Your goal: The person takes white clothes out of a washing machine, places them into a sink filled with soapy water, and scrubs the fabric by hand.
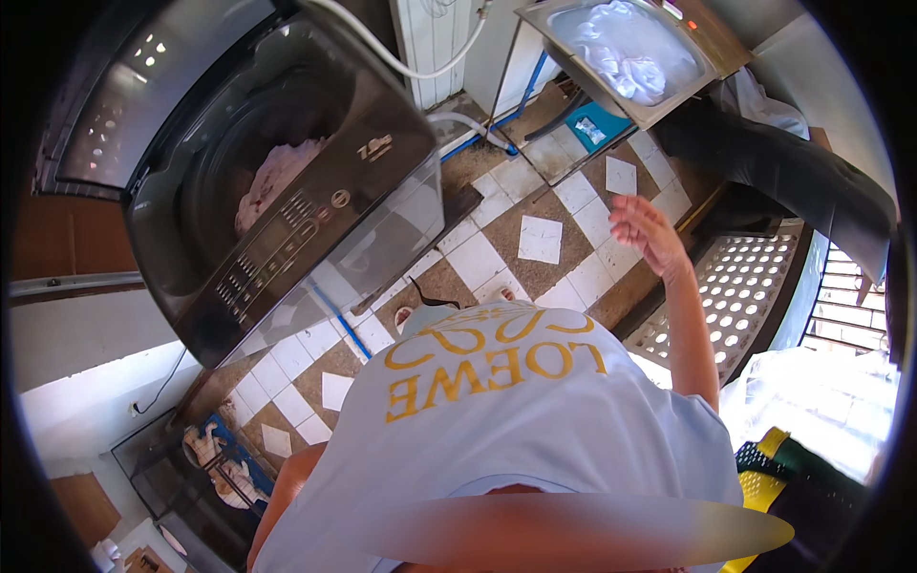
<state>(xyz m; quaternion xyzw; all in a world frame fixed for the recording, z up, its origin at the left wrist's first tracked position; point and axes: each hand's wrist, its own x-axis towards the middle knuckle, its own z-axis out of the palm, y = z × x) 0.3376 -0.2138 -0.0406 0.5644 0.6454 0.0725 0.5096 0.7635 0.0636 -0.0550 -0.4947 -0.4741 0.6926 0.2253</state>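
Note:
My right hand (648, 232) is held out over the tiled floor with its fingers loosely bent and apart, and nothing shows in it. Of my left side only the upper arm (284, 497) shows beside my shirt; the left hand is out of sight. To the left stands a dark top-loading washing machine (382, 162) with its lid (115, 134) raised. Pale pinkish laundry (277, 180) lies in its drum. At the far right is a metal sink (659, 116), where white laundry (626, 57) sits in cloudy water, beyond my right hand's reach.
A teal basin (611, 134) with a small packet stands below the sink. Near my right arm is a perforated plastic panel (740, 286). A pale hose (411, 67) curves behind the washer. What looks like a cat (224, 468) lies in a wire cage at lower left.

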